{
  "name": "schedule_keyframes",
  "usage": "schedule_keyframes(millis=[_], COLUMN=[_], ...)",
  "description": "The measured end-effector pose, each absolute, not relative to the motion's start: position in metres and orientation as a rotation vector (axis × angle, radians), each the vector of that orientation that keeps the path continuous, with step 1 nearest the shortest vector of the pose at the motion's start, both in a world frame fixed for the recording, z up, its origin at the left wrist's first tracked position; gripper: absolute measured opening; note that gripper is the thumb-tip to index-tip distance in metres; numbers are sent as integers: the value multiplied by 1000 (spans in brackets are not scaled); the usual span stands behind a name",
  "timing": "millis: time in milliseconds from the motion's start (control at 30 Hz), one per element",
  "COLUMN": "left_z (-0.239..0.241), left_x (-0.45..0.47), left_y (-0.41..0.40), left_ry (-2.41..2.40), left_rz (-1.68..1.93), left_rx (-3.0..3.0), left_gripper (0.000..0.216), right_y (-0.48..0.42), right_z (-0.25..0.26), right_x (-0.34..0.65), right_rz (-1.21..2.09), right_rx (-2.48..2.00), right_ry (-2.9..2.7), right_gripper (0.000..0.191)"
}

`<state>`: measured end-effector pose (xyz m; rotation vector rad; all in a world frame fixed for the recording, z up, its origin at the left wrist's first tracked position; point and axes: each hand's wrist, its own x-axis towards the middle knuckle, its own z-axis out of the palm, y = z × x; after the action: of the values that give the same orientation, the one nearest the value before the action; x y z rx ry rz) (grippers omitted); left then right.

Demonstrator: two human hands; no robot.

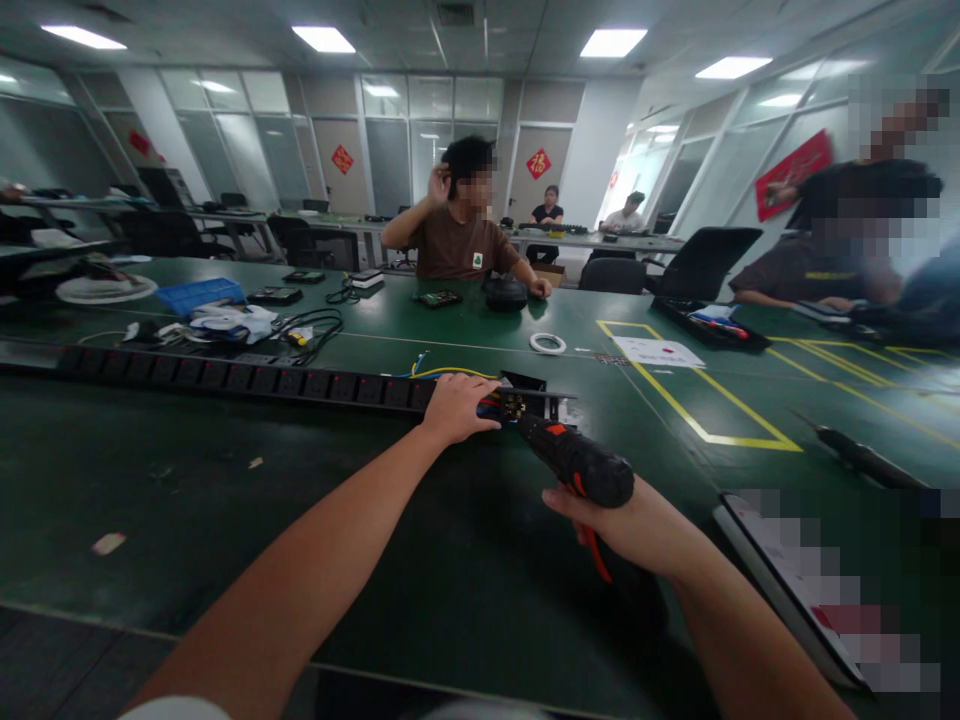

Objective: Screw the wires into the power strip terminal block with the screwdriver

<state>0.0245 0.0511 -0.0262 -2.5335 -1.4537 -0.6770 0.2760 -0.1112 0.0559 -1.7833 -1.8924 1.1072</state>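
A long black power strip [247,379] with a row of sockets lies across the green table. My left hand [456,408] is closed over its right end, where coloured wires show by the fingertips. Just right of these fingers sits an end piece with small brass-coloured parts [514,407]. My right hand [637,525] grips a black and orange cordless screwdriver [581,462]. The tool's nose points at that end piece; whether its tip touches cannot be made out. A yellow-green wire [450,372] loops up behind my left hand.
Beyond the strip are a white ring-shaped coil [547,344], a blue tray [201,297] and black cables [319,330]. At right lie a paper sheet [658,352], a black tray [709,325] and another long dark tool [862,455]. A person [465,235] sits opposite.
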Motion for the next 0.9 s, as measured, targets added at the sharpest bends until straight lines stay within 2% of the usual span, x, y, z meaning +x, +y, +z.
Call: schedule_keyframes(millis=[900], left_z=[-25], left_x=[25], left_y=[51], left_ry=[-1461], left_rz=[-683], left_rx=[-2543], left_gripper=[76], right_y=[-111], right_z=[56], right_x=[276], right_rz=[1086], right_rx=[-1784], right_ry=[-1908], right_gripper=[31])
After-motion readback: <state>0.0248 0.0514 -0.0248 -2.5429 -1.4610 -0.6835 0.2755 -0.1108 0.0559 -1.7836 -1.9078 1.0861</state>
